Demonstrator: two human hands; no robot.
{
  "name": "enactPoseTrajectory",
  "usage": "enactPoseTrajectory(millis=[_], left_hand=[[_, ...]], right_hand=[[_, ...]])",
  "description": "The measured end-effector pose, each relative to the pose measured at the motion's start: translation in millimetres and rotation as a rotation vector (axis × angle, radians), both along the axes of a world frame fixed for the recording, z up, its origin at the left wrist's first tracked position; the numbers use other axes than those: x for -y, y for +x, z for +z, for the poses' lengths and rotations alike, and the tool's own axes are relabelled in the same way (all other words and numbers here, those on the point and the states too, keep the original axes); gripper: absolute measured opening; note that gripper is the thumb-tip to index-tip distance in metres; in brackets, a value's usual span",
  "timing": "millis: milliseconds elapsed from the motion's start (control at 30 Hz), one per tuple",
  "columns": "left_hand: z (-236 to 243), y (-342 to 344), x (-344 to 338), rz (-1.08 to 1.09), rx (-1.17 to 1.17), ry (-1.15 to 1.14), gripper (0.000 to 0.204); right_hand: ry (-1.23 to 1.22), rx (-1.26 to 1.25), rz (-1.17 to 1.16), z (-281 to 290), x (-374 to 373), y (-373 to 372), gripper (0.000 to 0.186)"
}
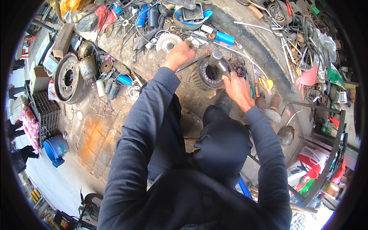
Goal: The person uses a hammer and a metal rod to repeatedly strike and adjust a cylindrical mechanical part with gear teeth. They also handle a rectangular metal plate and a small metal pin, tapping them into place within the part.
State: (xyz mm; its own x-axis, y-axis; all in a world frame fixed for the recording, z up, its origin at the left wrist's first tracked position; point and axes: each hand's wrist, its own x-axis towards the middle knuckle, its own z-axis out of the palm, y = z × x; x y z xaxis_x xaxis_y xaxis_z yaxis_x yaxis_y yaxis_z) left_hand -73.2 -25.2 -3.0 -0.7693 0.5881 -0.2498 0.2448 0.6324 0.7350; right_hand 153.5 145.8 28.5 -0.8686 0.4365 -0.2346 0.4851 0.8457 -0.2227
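Note:
My right hand point(238, 91) is wrapped round the handle of a hammer point(216, 58). Its metal head hangs over the upper rim of a ribbed round motor housing point(198, 78), which stands on the worn work surface. A dark round opening shows inside the housing, ringed by small pale segments. Up and to the left of it, my left hand point(181, 55) is closed, fingers curled away from view; what they hold, if anything, is hidden. Just beyond that hand lies a pale round disc point(167, 43) with a hole. A thin dark bar point(194, 61) lies between the hand and the housing.
Blue cylinders point(224, 38), cables and scrap parts crowd the far side. A rusty wheel rim point(69, 78) and a metal can point(88, 67) stand at left, near a black crate point(43, 115) and blue bucket point(56, 147). Screwdrivers point(257, 88) lie right of the housing; a metal frame point(333, 142) stands farther right.

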Motion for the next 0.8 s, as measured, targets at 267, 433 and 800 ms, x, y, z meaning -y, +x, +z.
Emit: enactPoseTrajectory(millis=[267, 433, 800], left_hand=[[1.0, -0.2, 0.4, -0.002, -0.001, 0.009, 0.045], [3.6, -0.8, 1.2, 0.001, 0.021, -0.042, 0.047], [-15.2, 2.7, 5.7, -0.008, -0.061, -0.081, 0.079]], right_hand=[[-0.013, -0.005, 0.091, -0.6, 19.5, 7.1, 0.043], [-0.005, 0.004, 0.1, -4.4, 19.3, 11.9, 0.04], [-0.091, -0.016, 0.061, -35.6, -19.3, 79.2, 0.044]])
